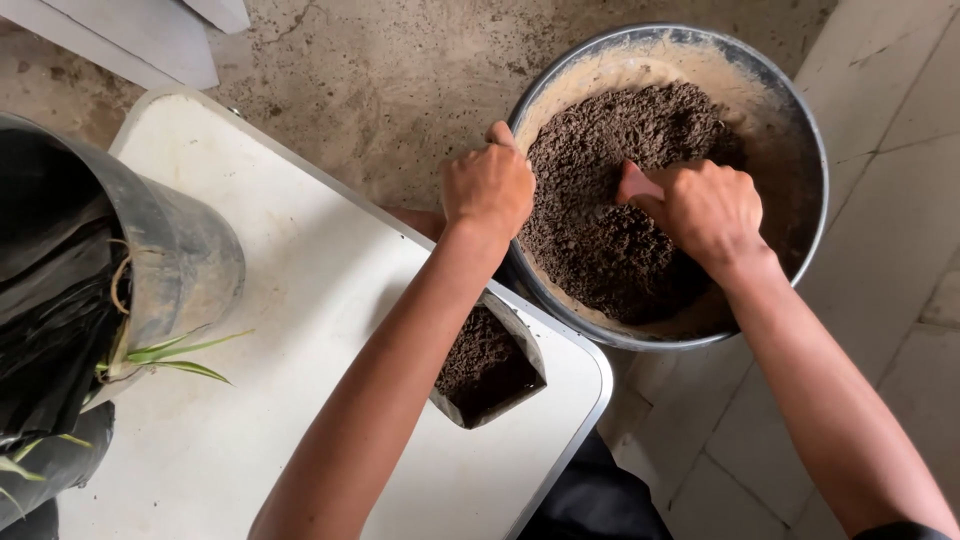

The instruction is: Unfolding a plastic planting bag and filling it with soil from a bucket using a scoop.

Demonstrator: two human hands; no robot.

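A large round metal basin [812, 130] on the floor holds dark brown crumbly soil [610, 170]. My left hand [487, 187] grips the basin's near-left rim, fingers curled over the edge. My right hand [705, 208] is down in the soil, closed around a reddish scoop-like tool [634, 184] whose tip shows beside my thumb. On the white table [280, 300], under my left forearm, stands a small square pot [490, 370] filled with the same dark soil.
A black plastic pot [150, 240] lined with a black bag stands at the table's left edge, with thin green leaves [175, 355] poking out. The floor is rough concrete [380, 70] at the back and pale tiles [890, 110] on the right.
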